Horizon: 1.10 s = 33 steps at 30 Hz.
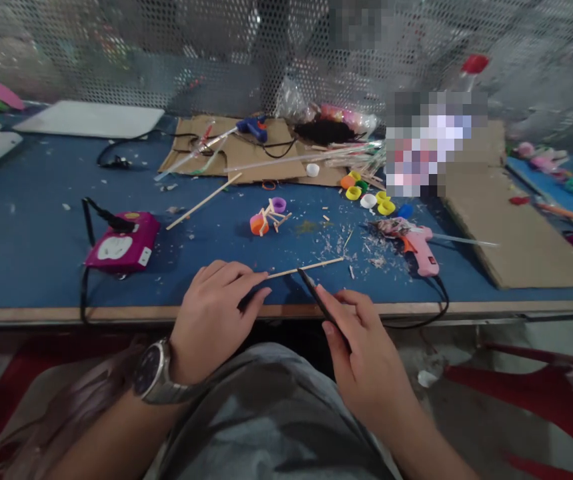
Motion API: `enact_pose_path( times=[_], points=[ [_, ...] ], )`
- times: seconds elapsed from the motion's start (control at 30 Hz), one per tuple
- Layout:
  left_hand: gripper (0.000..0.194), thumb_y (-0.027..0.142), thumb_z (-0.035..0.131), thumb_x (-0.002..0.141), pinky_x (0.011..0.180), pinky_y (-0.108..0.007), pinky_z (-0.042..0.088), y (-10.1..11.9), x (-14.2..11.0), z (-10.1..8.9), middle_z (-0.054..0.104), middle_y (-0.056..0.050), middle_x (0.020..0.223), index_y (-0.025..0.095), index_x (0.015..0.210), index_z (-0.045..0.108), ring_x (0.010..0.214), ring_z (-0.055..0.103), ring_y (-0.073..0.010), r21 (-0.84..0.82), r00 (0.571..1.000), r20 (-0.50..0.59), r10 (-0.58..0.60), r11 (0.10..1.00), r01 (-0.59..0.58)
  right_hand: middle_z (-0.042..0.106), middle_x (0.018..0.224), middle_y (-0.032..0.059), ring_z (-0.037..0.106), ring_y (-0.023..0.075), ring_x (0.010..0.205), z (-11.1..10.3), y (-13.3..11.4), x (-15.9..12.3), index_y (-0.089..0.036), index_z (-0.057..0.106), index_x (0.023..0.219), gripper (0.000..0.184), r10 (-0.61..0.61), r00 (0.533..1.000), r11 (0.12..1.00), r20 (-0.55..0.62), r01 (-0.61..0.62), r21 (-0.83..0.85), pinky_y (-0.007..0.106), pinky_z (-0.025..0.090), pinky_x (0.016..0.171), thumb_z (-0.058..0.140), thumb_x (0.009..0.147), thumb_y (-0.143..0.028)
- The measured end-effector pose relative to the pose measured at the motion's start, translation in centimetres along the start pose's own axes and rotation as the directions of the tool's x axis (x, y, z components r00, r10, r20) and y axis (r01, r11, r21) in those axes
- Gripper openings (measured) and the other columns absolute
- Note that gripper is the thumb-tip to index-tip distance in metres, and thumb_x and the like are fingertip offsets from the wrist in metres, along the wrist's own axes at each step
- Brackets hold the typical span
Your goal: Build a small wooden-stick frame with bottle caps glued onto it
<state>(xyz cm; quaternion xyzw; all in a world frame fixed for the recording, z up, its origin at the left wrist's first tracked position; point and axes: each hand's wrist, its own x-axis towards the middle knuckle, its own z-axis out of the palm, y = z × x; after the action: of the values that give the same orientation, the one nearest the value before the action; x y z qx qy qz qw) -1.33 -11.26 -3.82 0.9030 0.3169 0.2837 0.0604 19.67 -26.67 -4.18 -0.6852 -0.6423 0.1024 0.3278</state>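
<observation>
Shirt (pixel 276 420), stick (pixel 321 264) under left fingers (pixel 252 281)

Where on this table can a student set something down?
Mostly bare blue tabletop lies left of the magenta plastic box and between that box and the left hand. Crowded: the right, with pale shavings, round multicoloured caps and a pink glue gun.

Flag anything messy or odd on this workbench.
Pale scraps lie scattered loose across the blue tabletop beyond the right hand, like litter. The pink glue gun nearby looks grimy: its front end seems caked and matted, unlike its smooth handle.
</observation>
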Motion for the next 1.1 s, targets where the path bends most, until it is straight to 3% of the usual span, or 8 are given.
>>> enact_pose_path(
  times=[0.17, 0.37, 0.5, 0.87, 1.0, 1.1],
  points=[
    [0.019, 0.021, 0.066, 0.108, 0.085, -0.045, 0.056, 0.2, -0.1, 0.0, 0.079, -0.007, 0.101, 0.018, 0.113, 0.084, 0.091, 0.068, -0.0259, -0.03, 1.0, -0.011, 0.01, 0.999, -0.011, 0.058, 0.141, 0.02, 0.074, 0.0233, 0.113, 0.4, -0.8, 0.0, -0.017, 0.05, 0.165, 0.054, -0.035, 0.999, 0.999, 0.003, 0.035, -0.037, 0.037, 0.072, 0.087, 0.047, 0.111, -0.012],
    [0.018, 0.022, 0.066, 0.108, 0.082, -0.045, 0.055, 0.3, -0.2, 0.0, 0.079, -0.006, 0.099, 0.022, 0.108, 0.084, 0.091, 0.069, -0.0264, -0.015, 1.0, -0.009, -0.002, 1.0, 0.001, 0.056, 0.141, 0.0188, 0.073, 0.0253, 0.112, 0.3, -1.7, 0.3, -0.023, 0.041, 0.171, 0.065, -0.048, 0.998, 0.996, 0.046, 0.051, -0.072, 0.037, 0.073, 0.08, 0.048, 0.108, -0.009],
    [0.018, 0.021, 0.066, 0.107, 0.083, -0.046, 0.055, 0.4, -0.4, 0.0, 0.079, -0.006, 0.1, 0.023, 0.107, 0.084, 0.092, 0.069, -0.0261, -0.014, 1.0, 0.0, -0.009, 1.0, 0.009, 0.054, 0.141, 0.0183, 0.07, 0.026, 0.115, 0.3, -2.0, 0.4, -0.025, 0.037, 0.174, 0.07, -0.066, 0.997, 0.995, 0.05, 0.07, -0.068, 0.04, 0.073, 0.086, 0.047, 0.107, -0.008],
    [0.022, 0.025, 0.065, 0.108, 0.091, -0.05, 0.06, 0.0, -0.7, -1.0, 0.078, -0.01, 0.107, 0.02, 0.119, 0.083, 0.099, 0.071, -0.0301, 0.02, 0.999, 0.006, -0.054, 0.998, 0.054, 0.055, 0.142, 0.02, 0.072, 0.029, 0.11, 0.4, -2.3, 0.6, -0.022, 0.042, 0.172, 0.072, -0.059, 0.994, 0.993, 0.092, 0.068, -0.096, 0.039, 0.072, 0.073, 0.049, 0.101, -0.007],
    [0.036, 0.027, 0.064, 0.106, 0.1, -0.061, 0.056, 2.4, -1.6, -1.0, 0.078, -0.017, 0.132, 0.018, 0.14, 0.074, 0.121, 0.071, -0.0414, 0.094, 0.997, 0.029, -0.076, 0.993, 0.073, 0.054, 0.143, 0.0199, 0.071, 0.0302, 0.115, 0.5, -2.3, 0.5, -0.023, 0.039, 0.173, 0.074, -0.063, 0.994, 0.991, 0.094, 0.073, -0.111, 0.042, 0.073, 0.078, 0.049, 0.102, -0.008],
    [0.061, 0.033, 0.06, 0.108, 0.115, -0.066, 0.044, 4.6, -2.8, -0.1, 0.06, -0.021, 0.166, 0.011, 0.165, 0.051, 0.152, 0.056, -0.0466, 0.138, 0.991, 0.108, -0.084, 0.988, 0.068, 0.055, 0.144, 0.0198, 0.07, 0.0313, 0.118, 0.6, -2.3, 0.4, -0.025, 0.036, 0.175, 0.075, -0.06, 0.994, 0.99, 0.087, 0.07, -0.122, 0.042, 0.073, 0.077, 0.048, 0.103, -0.009]
  ],
)
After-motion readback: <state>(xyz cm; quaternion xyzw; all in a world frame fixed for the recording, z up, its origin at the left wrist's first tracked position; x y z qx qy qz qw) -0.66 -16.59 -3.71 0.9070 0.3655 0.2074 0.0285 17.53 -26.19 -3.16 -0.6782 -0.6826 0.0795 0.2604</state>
